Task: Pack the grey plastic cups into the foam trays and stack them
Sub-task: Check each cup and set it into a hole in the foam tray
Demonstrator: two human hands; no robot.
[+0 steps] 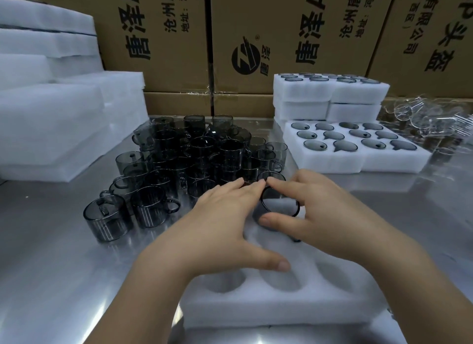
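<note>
A white foam tray [276, 310] lies in front of me on the steel table, its near row of round holes empty. A grey plastic cup [280, 203] sits in a far hole of that tray. My right hand [314, 215] holds this cup, forefinger on the far rim and thumb against its near side. My left hand [225, 220] lies flat over the tray with straight fingers, their tips touching the cup's far left rim. A heap of loose grey cups [194, 162] stands just beyond, left of centre.
A filled foam tray [355, 162] lies at the right, with a stack of filled trays [330, 92] behind it. Blank foam sheets [64, 118] are piled at the left. Clear plastic cups [430, 118] sit far right. Cardboard boxes [256, 36] wall off the back.
</note>
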